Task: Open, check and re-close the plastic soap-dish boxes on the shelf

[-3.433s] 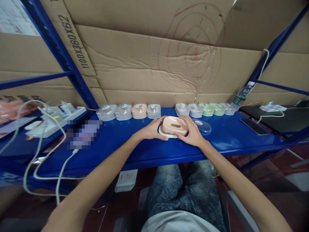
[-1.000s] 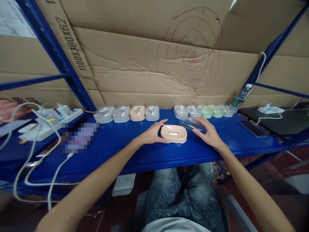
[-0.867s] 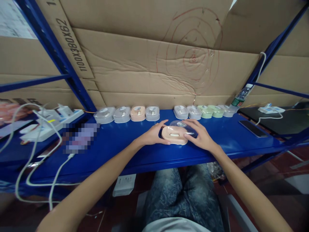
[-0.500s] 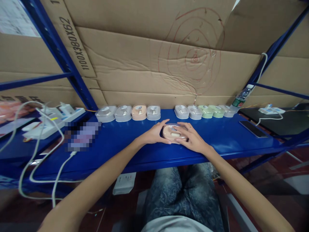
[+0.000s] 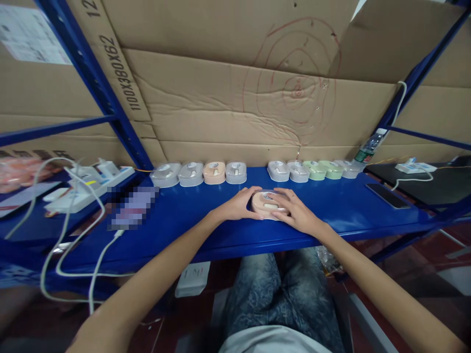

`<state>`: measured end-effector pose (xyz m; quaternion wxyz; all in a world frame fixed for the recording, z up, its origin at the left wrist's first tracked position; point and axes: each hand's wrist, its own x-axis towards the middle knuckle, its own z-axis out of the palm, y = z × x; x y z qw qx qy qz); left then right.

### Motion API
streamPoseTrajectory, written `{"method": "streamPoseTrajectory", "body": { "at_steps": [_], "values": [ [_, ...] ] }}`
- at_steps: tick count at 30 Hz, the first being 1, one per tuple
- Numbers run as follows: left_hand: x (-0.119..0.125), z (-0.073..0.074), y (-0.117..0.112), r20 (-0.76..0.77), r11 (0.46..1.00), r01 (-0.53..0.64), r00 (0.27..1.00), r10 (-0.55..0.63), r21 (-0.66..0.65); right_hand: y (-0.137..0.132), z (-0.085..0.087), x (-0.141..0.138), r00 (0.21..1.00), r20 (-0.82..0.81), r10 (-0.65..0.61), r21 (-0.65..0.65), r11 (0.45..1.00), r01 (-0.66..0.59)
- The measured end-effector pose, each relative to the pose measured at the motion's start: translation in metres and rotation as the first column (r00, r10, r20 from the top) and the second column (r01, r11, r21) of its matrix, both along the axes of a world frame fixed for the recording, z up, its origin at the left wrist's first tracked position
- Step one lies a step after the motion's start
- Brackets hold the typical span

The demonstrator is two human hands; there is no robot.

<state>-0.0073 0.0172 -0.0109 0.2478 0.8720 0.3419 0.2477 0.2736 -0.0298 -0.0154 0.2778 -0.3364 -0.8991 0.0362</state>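
Note:
A rounded peach box with a clear lid (image 5: 265,198) sits near the front edge of the blue shelf (image 5: 176,220), held between my two hands. My left hand (image 5: 241,205) wraps its left side, thumb along the front and fingers at the back. From the right, my right hand (image 5: 296,210) grips it with fingers lying over the lid and the thumb low at the front. A pale oval piece shows on the lid between the fingers. Parts of the box's sides are hidden by the hands.
Similar boxes in grey (image 5: 236,172), peach (image 5: 214,172) and green (image 5: 314,170) line the back in two groups. A bottle (image 5: 368,148) stands at the back right. Phones lie left (image 5: 134,208) and right (image 5: 387,195). White cables (image 5: 97,264) hang by a power strip (image 5: 91,191).
The camera view has shifted slightly, so the scene sits a little further right and lower. Both hands keep their hold on the peach box.

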Motion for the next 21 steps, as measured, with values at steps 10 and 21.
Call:
{"method": "streamPoseTrajectory", "body": {
  "at_steps": [10,21],
  "values": [
    [0.001,-0.003,0.001,0.0,1.0,0.004,1.0,-0.004,0.025,-0.003,0.0,0.003,1.0,-0.007,0.027,-0.015,1.0,-0.027],
    [0.0,-0.002,-0.002,-0.019,0.998,0.024,1.0,-0.023,0.053,-0.003,0.023,-0.007,0.996,0.089,0.001,-0.082,0.997,0.006]
  ]
}}
